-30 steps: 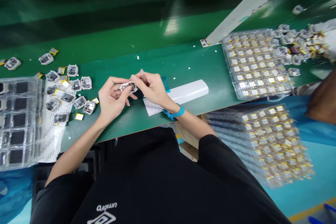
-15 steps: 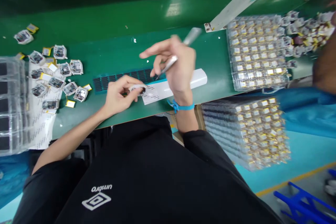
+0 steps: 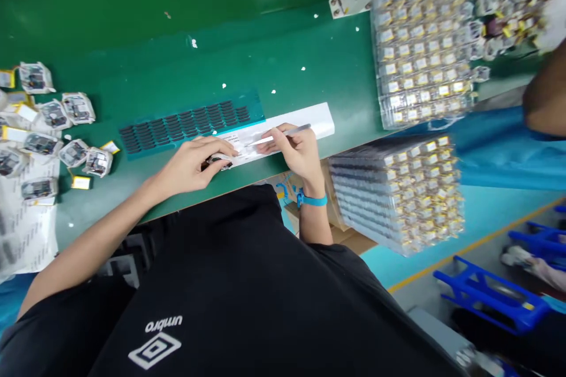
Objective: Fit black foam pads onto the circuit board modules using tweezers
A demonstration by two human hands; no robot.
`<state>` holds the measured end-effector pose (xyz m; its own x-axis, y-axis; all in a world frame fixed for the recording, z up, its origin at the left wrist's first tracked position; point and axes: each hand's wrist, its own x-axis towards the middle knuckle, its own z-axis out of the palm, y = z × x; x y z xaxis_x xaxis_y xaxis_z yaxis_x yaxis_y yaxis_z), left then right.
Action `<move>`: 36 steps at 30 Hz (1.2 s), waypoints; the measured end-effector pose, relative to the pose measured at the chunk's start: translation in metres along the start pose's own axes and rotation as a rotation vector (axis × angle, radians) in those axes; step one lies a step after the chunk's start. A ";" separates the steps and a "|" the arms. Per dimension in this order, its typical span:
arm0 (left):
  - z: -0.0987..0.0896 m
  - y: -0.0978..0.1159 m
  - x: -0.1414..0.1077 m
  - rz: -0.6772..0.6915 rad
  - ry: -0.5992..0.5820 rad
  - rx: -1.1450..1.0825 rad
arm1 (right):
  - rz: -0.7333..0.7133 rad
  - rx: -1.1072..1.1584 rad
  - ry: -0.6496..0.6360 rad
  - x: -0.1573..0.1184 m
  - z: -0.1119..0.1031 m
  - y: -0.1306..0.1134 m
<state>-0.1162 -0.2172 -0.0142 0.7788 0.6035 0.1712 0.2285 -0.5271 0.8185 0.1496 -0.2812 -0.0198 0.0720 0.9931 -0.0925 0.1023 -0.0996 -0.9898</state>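
Note:
My left hand [image 3: 188,162] lies on the green workbench [image 3: 287,65], its fingers closed on a small foil-wrapped electronic module [image 3: 216,162], which is mostly hidden. My right hand [image 3: 296,150] holds slim metal tweezers [image 3: 278,136] with the tips pointing left over a printed paper label [image 3: 241,144]. The label lies on a white rectangular bar [image 3: 309,116]. Left of the bar lies a dark ribbed strip with a teal border [image 3: 190,123]. Several similar foil-wrapped modules [image 3: 73,153] lie scattered beyond my left hand.
Stacked clear trays of gold-edged flat batteries [image 3: 420,53] stand on the bench at right, with another stack [image 3: 398,194] below its edge. A co-worker's arm [image 3: 546,94] enters at right. Blue plastic racks [image 3: 490,294] stand on the floor.
The view has swung, shifting the bench left and up. My right hand has lowered from a raised position onto the bar with the tweezers, and my left hand has moved slightly down.

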 end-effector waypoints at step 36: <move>-0.013 0.032 -0.001 -0.202 0.083 -0.799 | -0.277 0.147 0.208 -0.025 0.065 -0.040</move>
<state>-0.1173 -0.2264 0.0193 0.7144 0.6997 -0.0063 -0.1495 0.1614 0.9755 0.0788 -0.2976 0.0146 0.2633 0.9459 0.1897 0.0041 0.1956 -0.9807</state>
